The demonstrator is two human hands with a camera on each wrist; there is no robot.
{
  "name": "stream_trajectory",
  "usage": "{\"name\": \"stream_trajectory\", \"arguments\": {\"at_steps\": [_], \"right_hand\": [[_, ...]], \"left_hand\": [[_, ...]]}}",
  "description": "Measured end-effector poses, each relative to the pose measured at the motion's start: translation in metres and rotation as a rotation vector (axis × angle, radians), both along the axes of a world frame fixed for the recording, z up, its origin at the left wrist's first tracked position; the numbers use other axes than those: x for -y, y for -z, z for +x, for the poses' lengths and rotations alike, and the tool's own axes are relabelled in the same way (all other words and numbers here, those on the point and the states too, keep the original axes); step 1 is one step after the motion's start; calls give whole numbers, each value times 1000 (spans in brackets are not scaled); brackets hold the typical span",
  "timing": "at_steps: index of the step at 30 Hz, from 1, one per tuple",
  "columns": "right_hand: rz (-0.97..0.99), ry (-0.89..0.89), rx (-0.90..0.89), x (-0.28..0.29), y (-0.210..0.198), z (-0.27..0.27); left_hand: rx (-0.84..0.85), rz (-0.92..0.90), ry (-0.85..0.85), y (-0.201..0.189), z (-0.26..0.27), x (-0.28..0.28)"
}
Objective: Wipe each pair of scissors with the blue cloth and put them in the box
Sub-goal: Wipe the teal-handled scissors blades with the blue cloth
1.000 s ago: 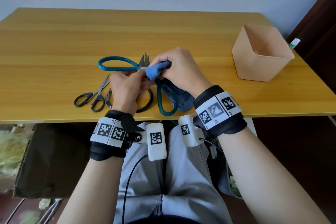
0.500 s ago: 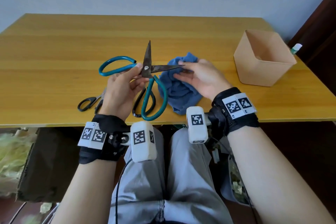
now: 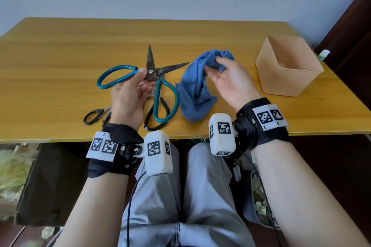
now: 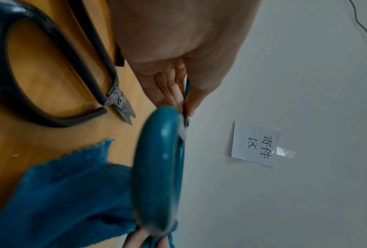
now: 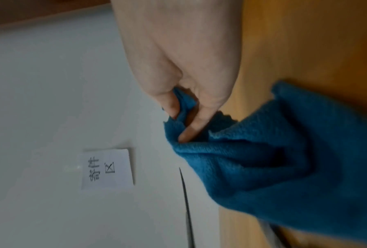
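Note:
My left hand [image 3: 140, 78] pinches the teal-handled scissors [image 3: 120, 75] near the pivot, above the table, with the rusty blades spread wide. In the left wrist view the teal handle loop [image 4: 157, 169] fills the middle and my left hand [image 4: 183, 104] pinches by the pivot. My right hand [image 3: 218, 66] holds the blue cloth [image 3: 195, 90] up by a bunched corner, just right of the blades; the cloth's lower end lies on the table. The right wrist view shows my right hand [image 5: 183, 120] gripping the blue cloth [image 5: 284, 159]. The beige box [image 3: 289, 78] stands at the right.
A black-handled pair of scissors [image 3: 158, 114] lies on the wooden table [image 3: 60, 56] under my left hand, seen also as the black-handled scissors [image 4: 57, 80]. A smaller black pair [image 3: 96, 115] lies near the front left edge. A paper label [image 4: 256, 144] is stuck on the wall.
The right hand has let go of the blades, moved right and lifted the cloth by a corner. The teal scissors, wrapped in the cloth a second ago, now stand bare with blades spread.

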State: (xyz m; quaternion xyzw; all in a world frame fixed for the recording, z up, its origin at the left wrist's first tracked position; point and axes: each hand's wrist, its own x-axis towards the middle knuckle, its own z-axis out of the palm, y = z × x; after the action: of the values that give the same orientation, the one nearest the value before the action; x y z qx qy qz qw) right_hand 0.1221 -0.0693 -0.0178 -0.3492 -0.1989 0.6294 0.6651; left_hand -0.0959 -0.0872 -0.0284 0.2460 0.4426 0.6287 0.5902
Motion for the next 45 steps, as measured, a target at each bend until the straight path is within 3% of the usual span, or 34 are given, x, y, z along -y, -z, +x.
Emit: {"name": "stream_trajectory", "arguments": {"at_steps": [3, 6, 11, 13, 17, 22, 27, 30, 35, 38, 40, 42, 45], "right_hand": [[-18, -19, 582, 0, -9, 8], [-120, -343, 1165, 6, -6, 6], [-178, -544, 1576, 7, 0, -13], [-174, -532, 1701, 1, 7, -19], [-182, -336, 1625, -14, 13, -11], [-198, 67, 1444, -30, -3, 21], [-243, -89, 1648, -35, -16, 33], [-263, -67, 1771, -34, -15, 32], [-243, -9, 1707, -26, -19, 35], [-52, 58, 1377, -16, -35, 27], [-37, -57, 1090, -8, -46, 17], [-15, -134, 928, -8, -48, 10], [12, -63, 670, -11, -54, 3]], "left_hand": [[-11, -2, -27, 1, -4, -1], [1, -16, -61, 1, -5, -2], [31, -31, -98, -3, 4, -5], [48, -24, -92, -8, 9, -5], [33, 14, -81, -17, 15, -8], [16, 31, -64, -22, 23, -18], [30, 14, -23, -24, 38, -30], [58, 10, -3, -27, 48, -37], [104, 40, 9, -35, 57, -50], [142, 66, 16, -42, 60, -57], [154, 84, 25, -48, 65, -60], [161, 106, 43, -54, 71, -62], [171, 167, 123, -65, 81, -63]]}}
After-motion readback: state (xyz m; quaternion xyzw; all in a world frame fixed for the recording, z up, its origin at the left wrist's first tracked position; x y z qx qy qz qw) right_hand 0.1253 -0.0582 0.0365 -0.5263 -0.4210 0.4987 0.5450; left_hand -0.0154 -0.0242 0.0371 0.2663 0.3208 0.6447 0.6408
